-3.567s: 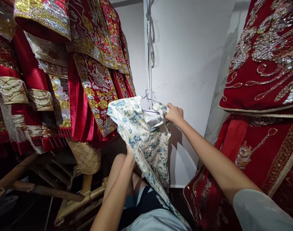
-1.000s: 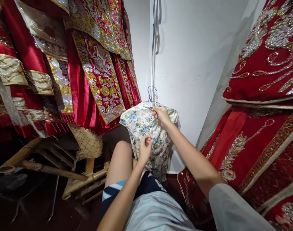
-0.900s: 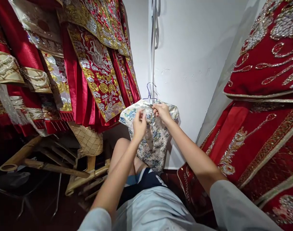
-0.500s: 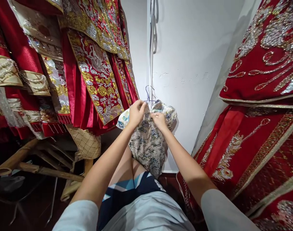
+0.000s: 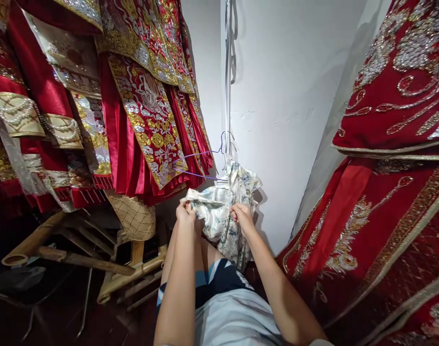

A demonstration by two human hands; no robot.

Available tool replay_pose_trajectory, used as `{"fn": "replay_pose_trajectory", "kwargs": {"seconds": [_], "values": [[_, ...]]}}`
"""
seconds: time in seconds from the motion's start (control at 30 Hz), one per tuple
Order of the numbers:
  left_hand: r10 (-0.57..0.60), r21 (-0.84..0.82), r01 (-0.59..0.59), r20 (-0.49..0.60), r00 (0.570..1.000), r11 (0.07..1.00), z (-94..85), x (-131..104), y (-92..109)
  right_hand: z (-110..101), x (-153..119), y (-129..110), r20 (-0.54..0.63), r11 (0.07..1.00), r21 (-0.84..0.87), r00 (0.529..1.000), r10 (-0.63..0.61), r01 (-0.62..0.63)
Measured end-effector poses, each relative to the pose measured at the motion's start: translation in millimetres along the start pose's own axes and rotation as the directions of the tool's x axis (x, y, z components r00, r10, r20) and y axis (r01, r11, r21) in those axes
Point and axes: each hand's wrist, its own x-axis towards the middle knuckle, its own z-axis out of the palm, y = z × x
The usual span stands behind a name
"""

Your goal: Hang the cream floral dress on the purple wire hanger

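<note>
A short-sleeved floral blouse (image 5: 214, 218) hangs partly off a thin purple wire hanger (image 5: 201, 177). The hanger's left arm is bare and sticks out to the left, while the blouse's right shoulder stays up near the hook. My left hand (image 5: 185, 211) is closed on the blouse's left sleeve or shoulder and holds it out to the left, below the hanger. Closed at the front edge of the same blouse is my right hand (image 5: 241, 216), near its middle. The blouse's lower part droops in front of my knees.
Red embroidered garments (image 5: 151, 120) hang on the left, and beaded red garments (image 5: 396, 129) fill the right side. A bamboo frame (image 5: 86, 257) stands low on the left. A thin white pole (image 5: 227, 81) runs down the white wall (image 5: 277, 86).
The blouse's left shoulder has come off the hanger, whose left arm now shows bare. My left hand moved down and left with the cloth; my right hand moved lower.
</note>
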Motion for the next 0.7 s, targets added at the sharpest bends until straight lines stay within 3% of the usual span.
{"fn": "replay_pose_trajectory", "kwargs": {"seconds": [0.17,0.27,0.4,0.47,0.6,0.63,0.7], "values": [[-0.096,0.009,0.095,0.075,0.993,0.995,3.7,-34.8,-23.3,-31.7,-4.3,8.9,0.091,0.994,-0.078,0.992,0.083,-0.076],[-0.130,0.020,0.128,0.189,0.973,0.992,18.1,-50.3,-19.7,-41.0,-3.0,9.4,0.133,0.986,-0.136,0.985,0.109,-0.091],[-0.152,0.076,0.133,0.380,0.913,0.988,44.5,-76.7,-10.6,-36.8,0.4,4.7,0.077,0.994,-0.105,0.997,0.022,-0.014],[-0.140,0.171,0.060,0.511,0.848,0.983,55.6,-91.5,-7.6,-31.5,-0.6,1.3,0.084,0.997,-0.073,0.996,0.000,0.006],[-0.079,0.317,-0.230,0.725,0.684,0.920,67.6,-111.6,-3.0,-22.9,-10.3,-7.4,0.166,0.995,0.075,0.985,0.051,-0.064],[-0.068,0.319,-0.265,0.745,0.664,0.910,68.7,-113.0,-1.4,-21.7,-13.6,-10.8,0.194,0.988,0.115,0.978,0.078,-0.102],[-0.027,0.324,-0.322,0.741,0.671,0.889,69.5,-110.6,2.7,-20.0,-19.6,-20.2,0.249,0.972,0.152,0.959,0.137,-0.179]]}}
